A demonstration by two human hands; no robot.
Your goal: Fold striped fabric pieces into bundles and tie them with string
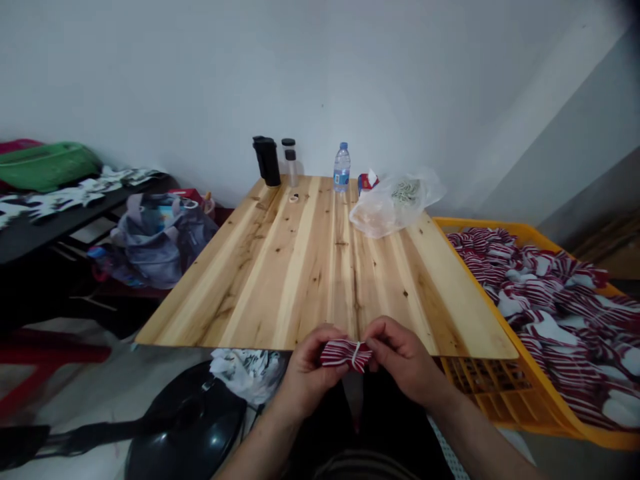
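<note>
Just off the near edge of the wooden table, a small bundle of red-and-white striped socks point(336, 353) is held between my hands. A thin white band point(356, 355) crosses the bundle near its right end. My left hand point(314, 365) is closed around the left part, thumb and fingers on either side. At the right end, my right hand point(397, 357) is closed too, its fingertips pinched on the bundle close to the band. Exactly what those right fingertips grip is partly hidden.
On the wooden table point(310, 273) stand a black tumbler point(267, 161), a clear bottle point(292, 168) and a water bottle point(342, 168). A plastic bag point(383, 210) holds pale strands. A yellow crate point(530, 417) of striped bundles stands right; a black stool point(187, 427) is lower left.
</note>
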